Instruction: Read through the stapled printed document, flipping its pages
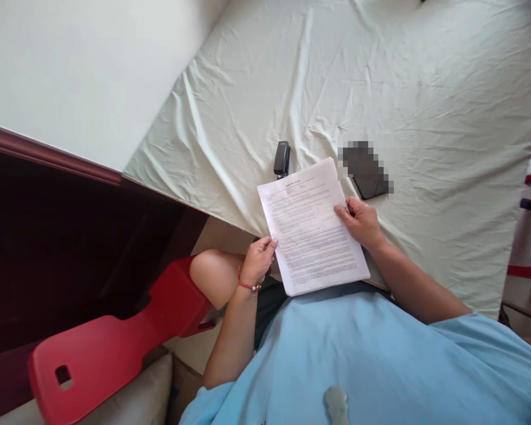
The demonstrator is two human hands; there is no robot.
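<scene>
Currently both hands grip the paper stack [312,227] at the bed's [425,88] near edge: left hand [259,260] pinching its left side, right hand [360,221] its right. Risk: loose sheets fan out, slide off; stapler [282,158] sits just beyond.

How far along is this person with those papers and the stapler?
Done: the printed sheets look gathered into one fairly even stack. In hand: the left hand pinches the stack's left edge and the right hand grips its right edge, holding it over the bed sheet. Left: the black stapler lies untouched just beyond the stack's top corner; I cannot tell whether the sheets are already stapled.
</scene>
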